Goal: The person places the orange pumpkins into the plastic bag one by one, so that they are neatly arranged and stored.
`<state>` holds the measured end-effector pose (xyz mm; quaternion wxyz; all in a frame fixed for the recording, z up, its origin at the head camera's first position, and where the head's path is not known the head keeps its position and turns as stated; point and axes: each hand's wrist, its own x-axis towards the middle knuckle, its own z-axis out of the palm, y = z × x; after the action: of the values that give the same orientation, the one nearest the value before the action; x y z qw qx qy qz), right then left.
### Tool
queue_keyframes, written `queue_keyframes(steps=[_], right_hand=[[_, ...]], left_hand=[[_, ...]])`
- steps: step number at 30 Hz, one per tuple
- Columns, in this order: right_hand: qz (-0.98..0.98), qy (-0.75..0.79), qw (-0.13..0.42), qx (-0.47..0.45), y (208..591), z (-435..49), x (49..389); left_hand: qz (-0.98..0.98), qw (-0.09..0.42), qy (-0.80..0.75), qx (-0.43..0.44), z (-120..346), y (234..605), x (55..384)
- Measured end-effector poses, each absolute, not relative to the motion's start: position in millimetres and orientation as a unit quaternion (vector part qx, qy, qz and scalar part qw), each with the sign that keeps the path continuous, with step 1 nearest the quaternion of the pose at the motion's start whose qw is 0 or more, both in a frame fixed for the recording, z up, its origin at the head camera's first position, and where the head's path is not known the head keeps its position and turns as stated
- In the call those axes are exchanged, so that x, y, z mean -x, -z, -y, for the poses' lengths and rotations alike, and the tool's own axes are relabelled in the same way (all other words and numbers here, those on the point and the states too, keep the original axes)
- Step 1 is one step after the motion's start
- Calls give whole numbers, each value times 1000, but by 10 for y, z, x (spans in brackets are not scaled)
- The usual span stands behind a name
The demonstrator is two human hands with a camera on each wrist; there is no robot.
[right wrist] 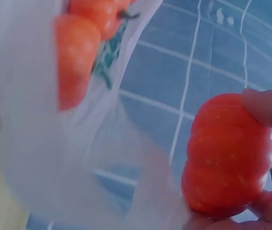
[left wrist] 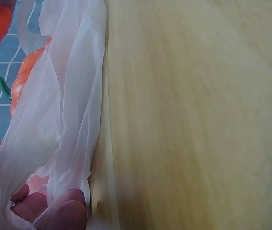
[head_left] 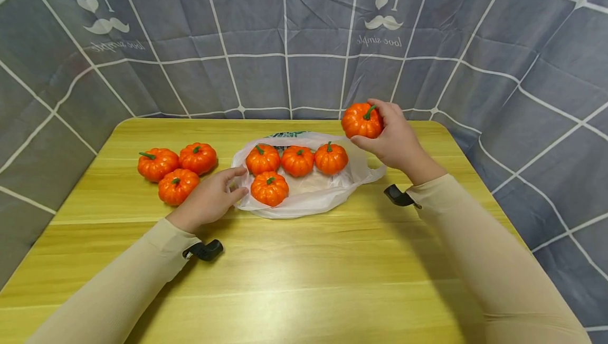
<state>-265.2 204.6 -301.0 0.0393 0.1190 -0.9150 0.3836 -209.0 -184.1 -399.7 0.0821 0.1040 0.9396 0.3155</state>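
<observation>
My right hand (head_left: 395, 137) grips a small orange toy pumpkin (head_left: 359, 121) with a green stem, held up off the table beyond the bag's right end. In the right wrist view, thumb and fingers wrap the pumpkin (right wrist: 227, 155). A white plastic bag (head_left: 315, 202) lies spread with its mouth up, and several similar pumpkins (head_left: 297, 161) sit in it, three in a back row and one at front left. At the bag's left end, my left hand (head_left: 209, 199) holds its rim. The left wrist view shows fingertips (left wrist: 69, 213) on the thin plastic (left wrist: 73, 96).
Three more pumpkins (head_left: 177, 185) stand in a cluster left of the bag, just behind my left hand. The wooden table (head_left: 285, 280) ends at a grey-blue checked curtain (head_left: 256, 80) along its back and sides. Black straps (head_left: 204, 250) sit at both wrists.
</observation>
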Motion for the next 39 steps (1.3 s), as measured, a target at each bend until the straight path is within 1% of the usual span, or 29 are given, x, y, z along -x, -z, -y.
queue_keyframes(steps=[7, 13, 19, 24, 31, 39], right_hand=[[910, -381, 31, -160, 3099, -1760, 2585], [899, -392, 7, -196, 3261, -1542, 2559], [909, -356, -21, -218, 3433, -1379, 2502], [911, -342, -33, -228, 3556, -1312, 2469], [915, -331, -67, -219, 3685, -1277, 2414], [920, -308, -80, -229, 3766, -1290, 2362]], left_hand=[[-942, 76, -306, -113, 1843, 4005, 2108], [-940, 78, -312, -111, 1845, 4007, 2113], [-941, 73, -312, -113, 1842, 4010, 2115], [-939, 74, -318, -108, 1834, 4007, 2118], [-938, 76, -320, -108, 1836, 3996, 2111], [-939, 76, -316, -109, 1850, 4005, 2111]])
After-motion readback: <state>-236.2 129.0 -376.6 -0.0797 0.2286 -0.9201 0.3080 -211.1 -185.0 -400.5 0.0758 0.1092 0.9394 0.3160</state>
